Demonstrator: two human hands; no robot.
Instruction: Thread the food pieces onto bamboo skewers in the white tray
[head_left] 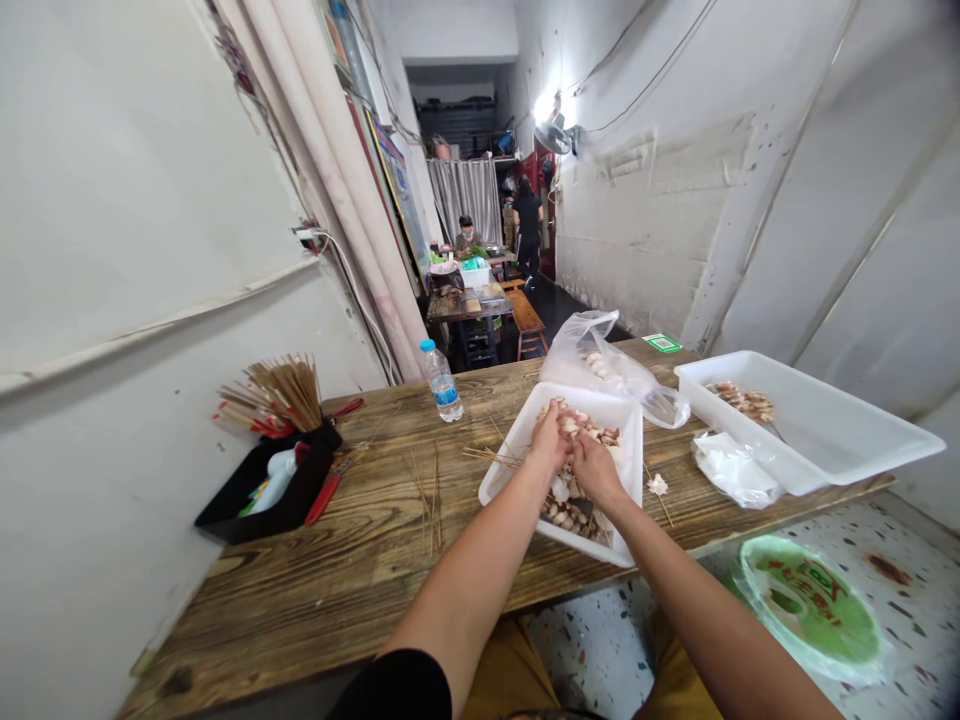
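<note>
A white plastic tray [634, 450] holds pale and pinkish-brown food pieces [606, 434], and skewered pieces [568, 516] lie at its near end. My left hand [550, 440] is closed over the pile, fingers bent among the pieces. Close beside it, my right hand [595, 468] is closed too, its fingertips almost meeting the left ones. What either hand pinches is hidden or too small to name. Thin bamboo skewers [491, 456] lie across the tray's left rim. More loose skewers [429, 505] rest on the wooden table [360, 570].
Behind the tray slumps a clear plastic bag [577, 345]. A larger white tray [840, 430] with skewered food stands right, near a crumpled white bag [739, 470]. Leftward are a water bottle [444, 385] and a black box [262, 490] with bundled skewers. A green-lined bin [814, 605] stands below.
</note>
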